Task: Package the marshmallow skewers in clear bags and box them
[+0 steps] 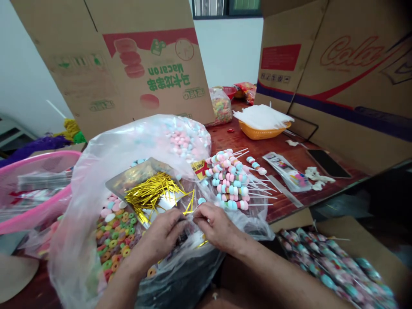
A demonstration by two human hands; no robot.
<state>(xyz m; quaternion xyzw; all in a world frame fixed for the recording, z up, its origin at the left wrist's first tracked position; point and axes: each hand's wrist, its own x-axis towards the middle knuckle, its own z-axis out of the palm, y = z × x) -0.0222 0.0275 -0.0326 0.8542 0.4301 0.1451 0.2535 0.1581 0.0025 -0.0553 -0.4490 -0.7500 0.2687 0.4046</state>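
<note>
My left hand (167, 227) and my right hand (216, 224) meet low in the middle, fingers pinched and almost touching. What lies between their fingertips is too small and hidden to make out. Just behind them lies a pile of gold twist ties (154, 193) on a silver pouch (120, 180). Beyond my right hand, skewers of pink and blue candy (230, 189) are stacked with their white sticks pointing right. Left of my left hand, colourful ring-shaped pieces (117, 244) fill part of a large clear plastic bag (86, 193).
Cardboard boxes (128, 98) (289, 77) stand behind and at right. A yellow basket (260, 132) holds white sticks. A pink basket (69, 159) sits at left. A phone (330, 163) and a printed packet (286, 171) lie right. Wrapped skewers (334, 266) fill a lower box.
</note>
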